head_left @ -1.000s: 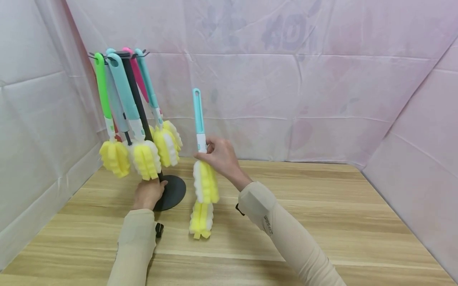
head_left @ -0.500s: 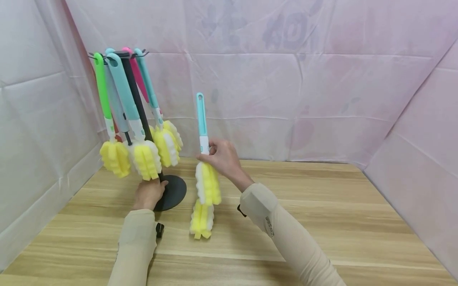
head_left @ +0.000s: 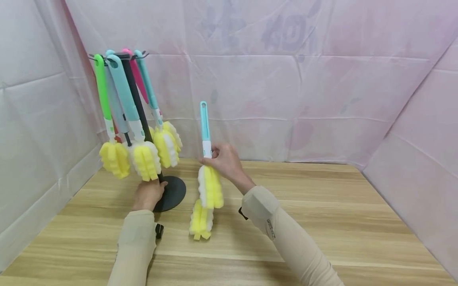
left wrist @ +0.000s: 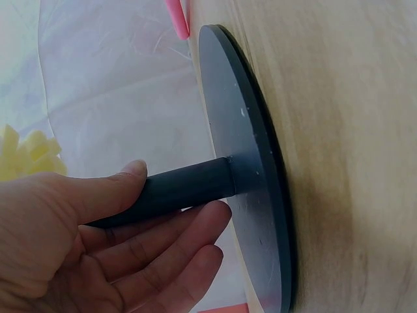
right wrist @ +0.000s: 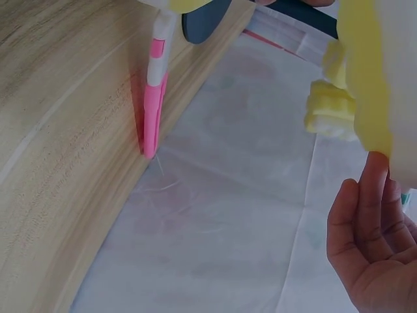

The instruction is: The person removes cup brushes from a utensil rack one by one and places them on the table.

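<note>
My right hand (head_left: 226,161) pinches a bottle brush (head_left: 205,127) at the white neck just above its yellow-and-white sponge head. The brush is held upright, turquoise handle on top. Below and partly behind it, a second bottle brush (head_left: 200,222) lies on the table; its pink handle (right wrist: 154,117) shows in the right wrist view. On the left stands a black hanging rack with a round base (head_left: 175,192). My left hand (head_left: 148,194) grips its pole (left wrist: 186,189) low down, thumb on one side and fingers on the other.
Several sponge brushes hang from the rack's top hooks, among them a green-handled brush (head_left: 102,87), a turquoise brush (head_left: 125,91) and a pink-handled brush (head_left: 138,79). The wooden table (head_left: 304,222) is bounded by pale cloth walls (head_left: 268,91) at the back and both sides.
My right hand has lowered the turquoise brush and shifted it slightly to the right. The left hand and the rack have stayed in place.
</note>
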A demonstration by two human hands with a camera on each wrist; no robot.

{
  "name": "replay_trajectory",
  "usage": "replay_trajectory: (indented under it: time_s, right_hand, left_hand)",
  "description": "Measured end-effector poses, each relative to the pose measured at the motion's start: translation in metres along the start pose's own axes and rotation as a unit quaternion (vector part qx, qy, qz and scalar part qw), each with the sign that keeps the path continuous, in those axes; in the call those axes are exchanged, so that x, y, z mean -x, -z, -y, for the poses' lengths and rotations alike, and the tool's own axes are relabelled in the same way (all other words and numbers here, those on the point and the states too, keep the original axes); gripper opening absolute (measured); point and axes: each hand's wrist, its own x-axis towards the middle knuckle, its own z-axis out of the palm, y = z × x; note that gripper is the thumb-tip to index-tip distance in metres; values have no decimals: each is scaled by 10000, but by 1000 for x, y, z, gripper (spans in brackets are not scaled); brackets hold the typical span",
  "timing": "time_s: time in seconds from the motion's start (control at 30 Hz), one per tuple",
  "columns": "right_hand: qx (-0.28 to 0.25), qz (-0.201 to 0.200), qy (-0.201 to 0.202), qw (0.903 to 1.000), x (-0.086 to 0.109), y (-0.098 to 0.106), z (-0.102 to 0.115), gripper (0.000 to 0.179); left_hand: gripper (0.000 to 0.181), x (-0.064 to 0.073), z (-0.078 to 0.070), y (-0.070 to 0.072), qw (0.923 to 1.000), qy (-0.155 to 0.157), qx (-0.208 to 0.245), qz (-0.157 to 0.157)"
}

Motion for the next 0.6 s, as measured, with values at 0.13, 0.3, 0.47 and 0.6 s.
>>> replay_trajectory:
  time_s: [0.13, 0.3, 0.47, 0.6]
  right_hand:
    - [32, 28, -103, 9999, 0, 0, -2, 23]
    - [62, 41, -127, 9999, 2, 1, -4, 24]
    - [45, 66, -194, 9998, 2, 1, -7, 25]
    - [64, 62, -274, 9996, 2, 1, -9, 26]
  left_hand:
    - [32, 0, 0, 0, 10000, -33, -13, 10]
    - [32, 1, 1, 0, 9999, -111, 5, -75]
    - [30, 2, 1, -1, 9996, -199, -21, -175]
    - [30, 2, 0, -1, 9998, -148, -28, -134]
